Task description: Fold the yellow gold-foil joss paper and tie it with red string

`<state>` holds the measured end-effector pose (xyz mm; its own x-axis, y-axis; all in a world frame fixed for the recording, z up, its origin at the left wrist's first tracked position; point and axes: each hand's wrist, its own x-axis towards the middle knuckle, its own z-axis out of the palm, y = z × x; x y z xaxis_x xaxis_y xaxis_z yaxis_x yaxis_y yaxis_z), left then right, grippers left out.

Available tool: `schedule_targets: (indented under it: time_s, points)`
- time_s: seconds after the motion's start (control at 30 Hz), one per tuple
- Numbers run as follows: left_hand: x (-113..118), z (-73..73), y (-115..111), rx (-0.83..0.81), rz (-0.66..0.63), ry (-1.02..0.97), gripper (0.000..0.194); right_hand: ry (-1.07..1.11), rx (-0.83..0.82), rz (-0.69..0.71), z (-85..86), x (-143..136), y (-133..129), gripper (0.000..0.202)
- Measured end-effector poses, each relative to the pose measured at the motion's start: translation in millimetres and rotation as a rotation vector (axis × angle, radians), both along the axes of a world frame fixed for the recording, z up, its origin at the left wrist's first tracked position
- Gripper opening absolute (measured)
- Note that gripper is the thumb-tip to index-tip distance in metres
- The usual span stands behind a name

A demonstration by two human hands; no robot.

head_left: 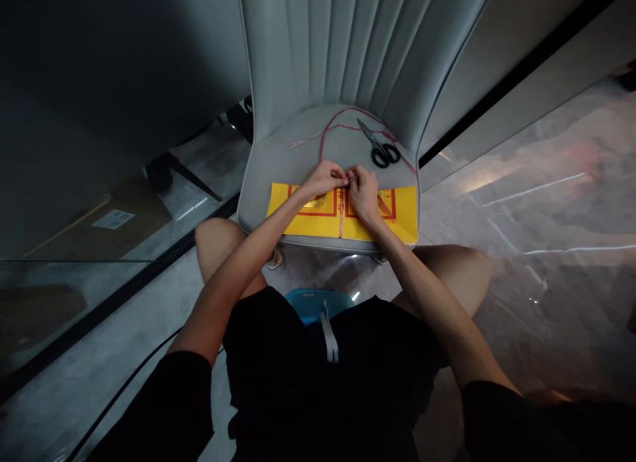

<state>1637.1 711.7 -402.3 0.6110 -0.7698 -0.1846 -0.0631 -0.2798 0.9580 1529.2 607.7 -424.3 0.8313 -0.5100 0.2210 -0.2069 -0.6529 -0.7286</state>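
A flat yellow paper bundle (308, 225) with red printed frames lies across the front of the chair seat. Around its middle runs a pink ribbon (341, 223). My left hand (325, 177) and my right hand (364, 191) meet at the bundle's far edge, over the ribbon. Both have their fingertips pinched together, closed on the ribbon there; the exact spot they grip is mostly hidden. Behind them, a loose length of the ribbon curls over the seat. Black-handled scissors (380, 146) lie on the seat beyond my right hand, blades slightly apart.
The grey padded chair (278, 164) faces me, its ribbed backrest rising at the far side. Below its front edge sits a blue stool (313, 303) between my legs. A cardboard box (114, 220) shows at the left, and a black cable (129, 382) crosses the floor.
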Motion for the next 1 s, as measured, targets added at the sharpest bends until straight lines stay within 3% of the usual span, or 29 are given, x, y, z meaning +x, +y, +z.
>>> schedule_targets:
  time_s: [0.33, 0.57, 0.83, 1.0]
  points:
    - [-0.6, 4.3, 4.6, -0.025, -0.075, 0.053, 0.027, 0.002, 0.017, 0.013, 0.7, 0.4, -0.6, 0.031]
    - [-3.3, -5.8, -0.9, -0.036, 0.037, -0.011, 0.023, -0.018, -0.034, -0.039, -5.3, 1.5, 1.2, 0.036]
    - [-2.5, -6.3, 0.9, -0.058, 0.073, 0.031, 0.035, 0.174, -0.091, -0.053, 4.5, 7.5, 3.8, 0.023]
    - [-1.7, -8.4, 1.2, -0.055, 0.071, 0.048, 0.039, 0.18, 0.01, -0.075, 11.7, 6.3, 6.3, 0.015]
